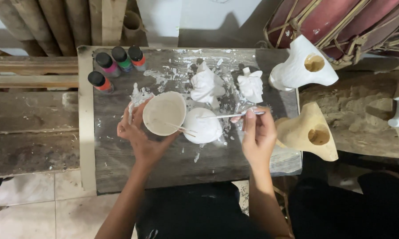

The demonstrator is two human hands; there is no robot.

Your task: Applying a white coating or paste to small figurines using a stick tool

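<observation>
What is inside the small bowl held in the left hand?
The bowl in the left hand holds white paint coating its inside, with thin sticks leaning over its rim. Paint depth cannot be judged.

I count four paint bottles (pixel 115 66) at the back left of the surface (pixel 173 163), all black-capped. Three small white figures sit on it: two (pixel 207 85) (pixel 251 85) at the back and one (pixel 203 126) near me. There is one bowl (pixel 165 113) with two thin sticks (pixel 180 128) in it, and one brush (pixel 232 115). Off to my right I see two large carved pieces, one white (pixel 303 66) and one bare wood (pixel 308 132).
</observation>
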